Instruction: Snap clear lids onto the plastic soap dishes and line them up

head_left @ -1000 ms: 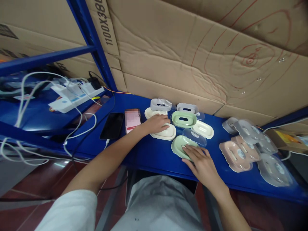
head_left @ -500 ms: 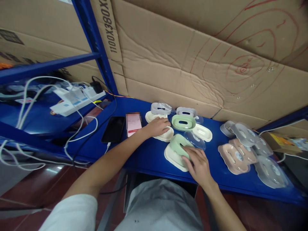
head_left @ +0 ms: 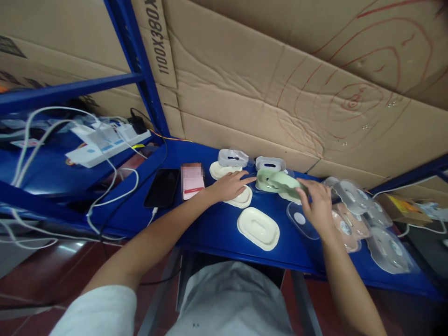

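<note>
My right hand point(head_left: 317, 200) grips a pale green oval tray point(head_left: 287, 183) with thumb and fingers, tilted over the blue table's right-middle part. Just left of it sits another green slotted oval tray point(head_left: 268, 180), partly covered by the held one. My left hand point(head_left: 231, 184) lies over a cream oval dish point(head_left: 241, 198), fingers stretched out and the index pointing toward the second green tray. Whether it touches that tray, I cannot tell. Nearer to me a cream oval dish point(head_left: 258, 228) rests alone. A clear lid point(head_left: 303, 221) with a white round label lies below my right hand.
Two lilac slotted trays point(head_left: 233, 157) stand at the back by the cardboard point(head_left: 231, 84). Clear-covered pink trays point(head_left: 350, 224) and grey ones point(head_left: 390, 249) lie to the right. A black phone point(head_left: 161, 187) and a pink-screened phone point(head_left: 192, 182) lie left, near a power strip point(head_left: 105, 149) with cables.
My right hand has lifted the green tray off the near cream dish and carried it up and to the right. The clear lid has shifted right. My left index finger has stretched out.
</note>
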{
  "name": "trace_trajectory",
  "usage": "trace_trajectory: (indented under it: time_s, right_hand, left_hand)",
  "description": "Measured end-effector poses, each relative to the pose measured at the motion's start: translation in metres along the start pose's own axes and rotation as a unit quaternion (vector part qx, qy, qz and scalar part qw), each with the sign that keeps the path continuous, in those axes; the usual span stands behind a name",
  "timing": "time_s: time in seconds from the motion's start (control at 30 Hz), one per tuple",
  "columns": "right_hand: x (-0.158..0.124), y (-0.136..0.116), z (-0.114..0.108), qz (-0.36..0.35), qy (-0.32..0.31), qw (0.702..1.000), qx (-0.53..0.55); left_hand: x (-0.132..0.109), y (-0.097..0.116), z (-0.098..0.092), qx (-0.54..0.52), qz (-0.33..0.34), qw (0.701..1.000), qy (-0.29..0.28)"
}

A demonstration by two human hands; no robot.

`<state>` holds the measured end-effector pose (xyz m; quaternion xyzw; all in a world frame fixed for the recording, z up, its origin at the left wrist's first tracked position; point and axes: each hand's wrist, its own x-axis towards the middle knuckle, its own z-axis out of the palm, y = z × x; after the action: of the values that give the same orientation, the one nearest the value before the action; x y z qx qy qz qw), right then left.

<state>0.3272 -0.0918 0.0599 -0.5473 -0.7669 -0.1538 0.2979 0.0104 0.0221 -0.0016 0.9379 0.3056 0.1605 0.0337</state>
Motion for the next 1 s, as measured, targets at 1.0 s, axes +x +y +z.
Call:
trace_trajectory:
  time_s: [1.0]
  right_hand:
    - [-0.004,0.066,0.054,0.181,0.071,0.97,0.149]
  left_hand:
    - [0.002,-0.001,0.0,-0.061,-0.033,0.997,-0.019]
